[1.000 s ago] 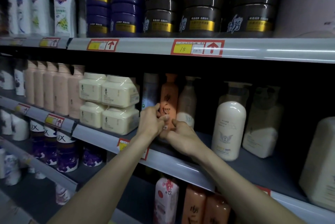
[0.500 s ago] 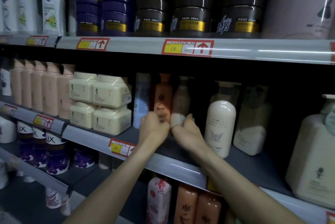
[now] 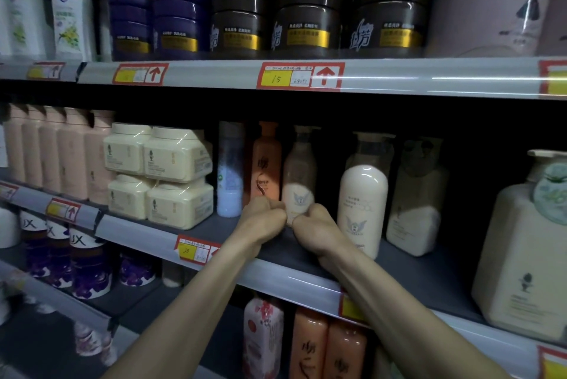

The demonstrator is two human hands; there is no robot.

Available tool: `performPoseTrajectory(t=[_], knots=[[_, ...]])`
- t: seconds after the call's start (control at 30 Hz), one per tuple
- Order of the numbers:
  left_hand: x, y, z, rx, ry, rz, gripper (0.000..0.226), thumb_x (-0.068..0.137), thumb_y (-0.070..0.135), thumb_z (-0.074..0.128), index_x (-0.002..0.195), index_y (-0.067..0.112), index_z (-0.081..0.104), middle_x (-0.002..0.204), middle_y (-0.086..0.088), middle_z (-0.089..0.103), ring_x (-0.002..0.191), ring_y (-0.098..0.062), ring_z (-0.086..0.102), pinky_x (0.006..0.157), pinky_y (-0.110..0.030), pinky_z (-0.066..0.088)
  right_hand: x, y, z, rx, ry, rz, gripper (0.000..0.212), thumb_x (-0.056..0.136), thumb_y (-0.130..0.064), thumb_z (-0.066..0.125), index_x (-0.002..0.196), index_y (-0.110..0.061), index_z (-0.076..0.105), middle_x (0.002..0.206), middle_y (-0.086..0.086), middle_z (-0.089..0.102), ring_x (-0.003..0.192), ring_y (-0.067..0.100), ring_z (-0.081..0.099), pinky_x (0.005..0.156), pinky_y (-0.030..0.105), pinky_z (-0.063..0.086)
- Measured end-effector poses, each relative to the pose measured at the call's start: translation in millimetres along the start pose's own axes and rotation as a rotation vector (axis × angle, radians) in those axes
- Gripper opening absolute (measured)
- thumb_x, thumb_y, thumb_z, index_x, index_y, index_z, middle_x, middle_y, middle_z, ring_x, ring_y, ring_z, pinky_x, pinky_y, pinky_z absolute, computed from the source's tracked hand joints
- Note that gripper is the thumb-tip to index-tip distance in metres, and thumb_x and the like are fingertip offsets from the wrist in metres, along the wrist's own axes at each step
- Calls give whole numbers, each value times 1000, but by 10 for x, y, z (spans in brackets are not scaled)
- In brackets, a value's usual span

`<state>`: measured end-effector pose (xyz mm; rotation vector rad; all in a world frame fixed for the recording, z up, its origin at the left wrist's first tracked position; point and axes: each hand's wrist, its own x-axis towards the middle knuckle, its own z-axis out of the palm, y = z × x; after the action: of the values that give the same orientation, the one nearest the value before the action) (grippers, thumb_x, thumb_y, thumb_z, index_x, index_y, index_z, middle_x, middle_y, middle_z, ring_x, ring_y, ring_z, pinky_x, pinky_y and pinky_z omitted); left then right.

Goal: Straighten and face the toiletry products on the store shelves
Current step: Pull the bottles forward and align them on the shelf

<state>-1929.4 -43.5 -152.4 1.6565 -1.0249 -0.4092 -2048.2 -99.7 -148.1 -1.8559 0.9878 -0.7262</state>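
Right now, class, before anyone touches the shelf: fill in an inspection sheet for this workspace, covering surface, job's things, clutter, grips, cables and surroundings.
Surface: grey middle shelf, price tags on its front rail.
Job's things: beige pump bottle upright, logo facing out, between orange bottle and white bottle.
Clutter: nothing seen.
Grips: left grip and right grip, bare hands, fingers curled against the beige pump bottle's base, one on each side.
Cables: nothing seen.
Surroundings: dark jars stacked on the shelf above; purple bottles on the shelf below; dim light.
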Motion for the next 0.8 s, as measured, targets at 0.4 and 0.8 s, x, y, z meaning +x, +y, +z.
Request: performPoseTrajectory(t=[0.4,0.8], knots=[[-132,-12,-277,25,-52,80,36,59,41,83,94,35,79,98,10,79,102,-11,72,99,-37,54,-584,-162,-300,-428,-39,-123,71,96,-42,61,151,-4,37,142,13,59,130,31,56,88,23,39],[-289,41,-184,-56,-141,201,39,90,11,74,128,9,64,121,-5,73,112,-12,69,106,-38,52,-630,-116,-319,-408,21,-162,47,89,-40,69,120,-5,65,122,15,69,115,33,64,84,27,44]])
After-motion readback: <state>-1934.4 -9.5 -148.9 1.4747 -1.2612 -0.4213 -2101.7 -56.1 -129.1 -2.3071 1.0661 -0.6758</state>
